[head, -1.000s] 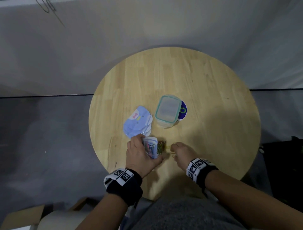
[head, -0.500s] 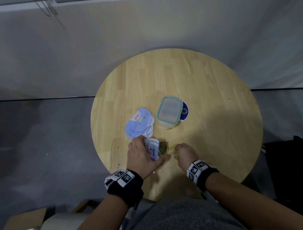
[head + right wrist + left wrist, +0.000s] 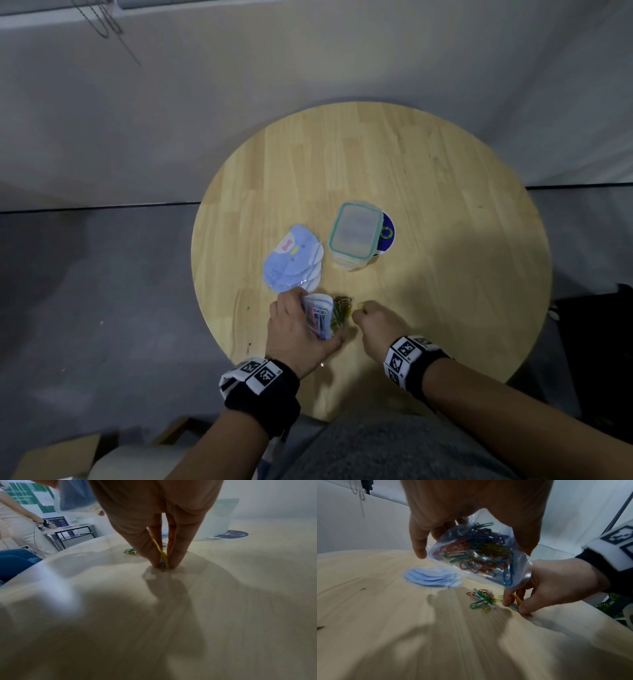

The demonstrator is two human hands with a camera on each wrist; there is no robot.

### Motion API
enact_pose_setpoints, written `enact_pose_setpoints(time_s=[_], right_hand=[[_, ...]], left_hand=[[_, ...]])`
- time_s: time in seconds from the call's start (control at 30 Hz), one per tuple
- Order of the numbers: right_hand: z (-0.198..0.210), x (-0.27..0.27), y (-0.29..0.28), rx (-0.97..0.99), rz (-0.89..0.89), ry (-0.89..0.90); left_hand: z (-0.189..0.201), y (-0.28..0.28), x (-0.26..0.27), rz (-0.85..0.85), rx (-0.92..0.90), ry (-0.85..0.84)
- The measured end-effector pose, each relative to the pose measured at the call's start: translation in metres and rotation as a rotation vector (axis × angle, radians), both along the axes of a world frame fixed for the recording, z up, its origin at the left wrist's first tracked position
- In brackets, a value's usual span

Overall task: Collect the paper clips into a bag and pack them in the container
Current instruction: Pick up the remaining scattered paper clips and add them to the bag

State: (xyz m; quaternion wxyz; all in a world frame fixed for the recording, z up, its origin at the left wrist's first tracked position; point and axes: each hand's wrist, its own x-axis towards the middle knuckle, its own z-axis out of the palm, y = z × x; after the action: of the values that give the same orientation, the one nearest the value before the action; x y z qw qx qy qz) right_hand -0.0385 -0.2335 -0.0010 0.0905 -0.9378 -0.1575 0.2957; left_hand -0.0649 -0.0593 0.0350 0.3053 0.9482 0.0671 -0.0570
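Paper clips (image 3: 516,601) — a yellow one and a blue one — are pinched between our right hand's (image 3: 556,584) thumb and fingertips (image 3: 176,559), low on the round wooden table (image 3: 445,192); just beside it a loose pile of clips (image 3: 482,599) lies on the wood in green, red, white and yellow; our left hand (image 3: 296,329) is curled around a clear bag (image 3: 479,555) already stuffed with coloured clips, held above the pile with its mouth toward the right hand; beyond the bag sits a stack of pale blue bags (image 3: 294,262) — flat on the table; farther out stands the lidded container (image 3: 354,234) with a teal rim, resting partly on a dark blue round sticker (image 3: 387,234)
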Motion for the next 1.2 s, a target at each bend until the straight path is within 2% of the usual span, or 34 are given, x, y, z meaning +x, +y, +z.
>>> enact_pose_setpoints(time_s=[0.17, 0.33, 0.4, 0.73, 0.83, 0.97, 1.2], right_hand=[[-0.004, -0.006, -0.014, 0.086, 0.001, -0.002], [-0.002, -0.01, -0.027, 0.216, -0.373, -0.005], [-0.002, -0.007, -0.023, 0.226, -0.445, 0.001], [-0.007, 0.01, 0.017, 0.126, -0.212, -0.025], [-0.007, 0.007, 0.01, 0.107, -0.224, -0.046], [-0.005, 0.004, 0.002, 0.026, -0.332, -0.007], [-0.001, 0.012, 0.017, -0.117, -0.247, 0.019]], left_hand=[[-0.001, 0.002, 0.001, -0.006, 0.0, -0.006], [-0.003, 0.002, 0.001, -0.005, -0.005, -0.007], [-0.004, 0.0, 0.0, -0.014, -0.007, -0.015], [-0.002, 0.004, 0.001, -0.016, -0.017, -0.023], [-0.004, 0.007, 0.0, -0.022, -0.007, -0.015], [-0.005, 0.007, -0.001, -0.028, -0.002, 0.007], [-0.003, 0.006, 0.004, -0.031, 0.001, 0.002]])
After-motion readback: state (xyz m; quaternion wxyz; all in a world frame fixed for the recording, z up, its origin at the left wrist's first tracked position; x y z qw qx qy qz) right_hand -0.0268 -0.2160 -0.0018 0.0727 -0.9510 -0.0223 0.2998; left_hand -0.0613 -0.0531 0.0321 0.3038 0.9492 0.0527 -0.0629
